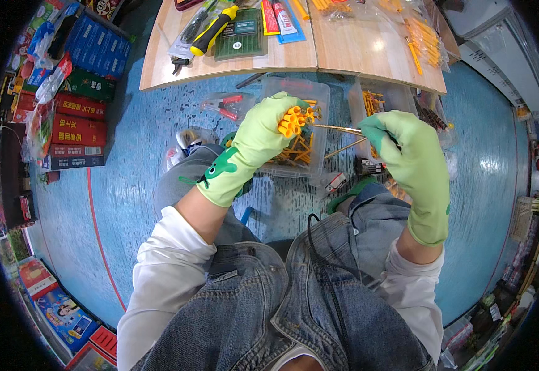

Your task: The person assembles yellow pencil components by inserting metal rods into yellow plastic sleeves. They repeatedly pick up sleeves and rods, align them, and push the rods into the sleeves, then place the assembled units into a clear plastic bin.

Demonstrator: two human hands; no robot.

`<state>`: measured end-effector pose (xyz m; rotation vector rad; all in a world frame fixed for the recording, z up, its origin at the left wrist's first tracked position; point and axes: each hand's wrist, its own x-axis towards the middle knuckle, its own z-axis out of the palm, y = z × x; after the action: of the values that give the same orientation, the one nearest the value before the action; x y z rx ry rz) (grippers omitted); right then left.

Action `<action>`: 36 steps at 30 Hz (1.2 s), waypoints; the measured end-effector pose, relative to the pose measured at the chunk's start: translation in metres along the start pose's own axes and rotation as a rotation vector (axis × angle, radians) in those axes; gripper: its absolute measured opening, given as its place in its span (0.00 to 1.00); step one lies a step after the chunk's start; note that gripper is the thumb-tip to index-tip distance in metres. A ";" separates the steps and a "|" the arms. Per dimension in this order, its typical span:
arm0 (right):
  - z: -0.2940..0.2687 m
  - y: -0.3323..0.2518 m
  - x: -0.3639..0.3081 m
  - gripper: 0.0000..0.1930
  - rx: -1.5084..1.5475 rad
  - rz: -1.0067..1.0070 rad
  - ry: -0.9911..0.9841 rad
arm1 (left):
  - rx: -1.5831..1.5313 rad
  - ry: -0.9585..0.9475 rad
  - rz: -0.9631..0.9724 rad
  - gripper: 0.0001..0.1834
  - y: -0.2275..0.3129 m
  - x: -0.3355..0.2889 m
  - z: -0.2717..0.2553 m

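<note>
Left hand (266,125): yellow tubes (291,122); right hand (408,145): metal prongs (342,128).

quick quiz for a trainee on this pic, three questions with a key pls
1. True or false: the left hand holds a bundle of yellow tubes.
2. Which item is in the right hand? a) a red box b) a slender metal tool c) a yellow-and-black handle
3. Fill in: both hands wear pale green ____.

Key: 1. True. 2. b. 3. Gloves.
</note>
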<state>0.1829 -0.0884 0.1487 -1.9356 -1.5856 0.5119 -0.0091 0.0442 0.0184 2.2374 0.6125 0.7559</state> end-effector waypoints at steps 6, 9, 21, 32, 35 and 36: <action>0.004 0.000 -0.003 0.07 -0.127 -0.064 0.051 | 0.020 -0.042 0.034 0.17 0.012 0.009 -0.006; 0.011 -0.002 -0.002 0.07 -0.165 -0.057 0.009 | 0.145 -0.034 0.047 0.17 0.019 0.010 -0.005; 0.038 0.003 0.008 0.11 0.120 0.095 -0.112 | -0.759 -0.089 -0.306 0.21 0.012 -0.006 0.018; 0.003 0.001 0.002 0.08 0.439 0.144 0.181 | -0.895 -0.224 -0.401 0.14 0.014 -0.002 0.024; 0.007 0.004 0.006 0.08 0.471 0.111 0.229 | -0.995 -0.320 -0.525 0.14 0.017 -0.001 0.023; 0.009 0.005 0.007 0.08 0.419 0.104 0.252 | -1.019 -0.365 -0.577 0.15 0.018 -0.001 0.021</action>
<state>0.1830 -0.0806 0.1391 -1.6905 -1.1210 0.5662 0.0084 0.0223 0.0187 1.1229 0.4871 0.2354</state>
